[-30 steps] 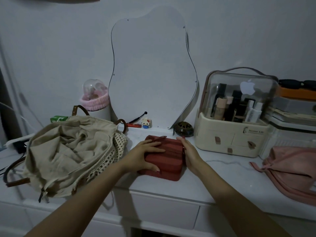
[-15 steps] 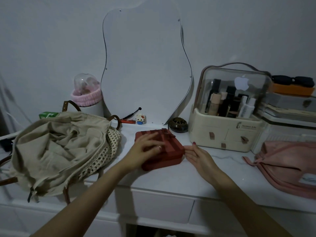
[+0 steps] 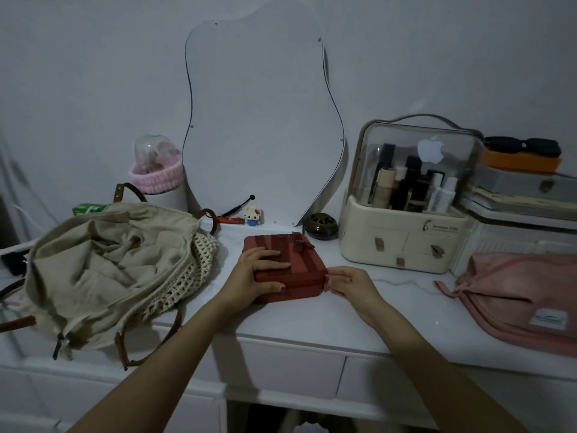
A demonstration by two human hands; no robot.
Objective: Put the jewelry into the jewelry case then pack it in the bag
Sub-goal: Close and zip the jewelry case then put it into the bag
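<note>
A closed red jewelry case (image 3: 299, 251) with a small bow on its lid lies flat on the white dresser top (image 3: 312, 320). My left hand (image 3: 253, 273) rests on the lid and grips the case's near left corner, thumb on the front edge. My right hand (image 3: 346, 281) pinches something small at the case's near right corner, possibly the zipper pull. The beige canvas and crochet bag (image 3: 106, 267) lies open and slumped to the left of the case. No loose jewelry is visible.
A wavy mirror (image 3: 259, 120) leans on the wall behind. A cream cosmetics organiser (image 3: 402, 242) with a clear lid stands at the right, a pink pouch (image 3: 524, 295) lies far right. A dark round dish (image 3: 321, 225) and a small figurine (image 3: 253, 215) sit behind the case.
The case has gone from tilted between both hands to lying flat. My right hand moved from its far side to the near right corner and pinches there. The left hand stays on the lid.
</note>
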